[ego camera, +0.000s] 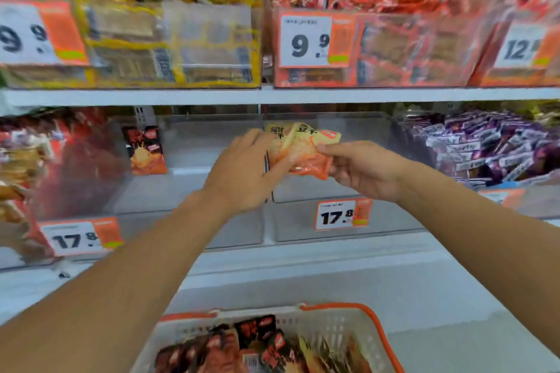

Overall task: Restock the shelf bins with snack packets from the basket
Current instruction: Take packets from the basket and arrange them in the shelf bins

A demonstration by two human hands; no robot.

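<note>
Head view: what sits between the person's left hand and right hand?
In the head view, yellow-and-orange snack packets span the gap, gripped by the left hand and the right hand in front of a clear bin.

bins (333, 227) are clear see-through plastic, pretty smooth; the snack packets (303, 148) look like glossy crinkly foil-plastic; basket (342, 330) is white plastic mesh with an orange rim; shelf (272, 96) edge is smooth matt white

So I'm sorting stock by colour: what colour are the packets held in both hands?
Pale yellow and orange packets, black lettering on top; seen in the head view.
</note>
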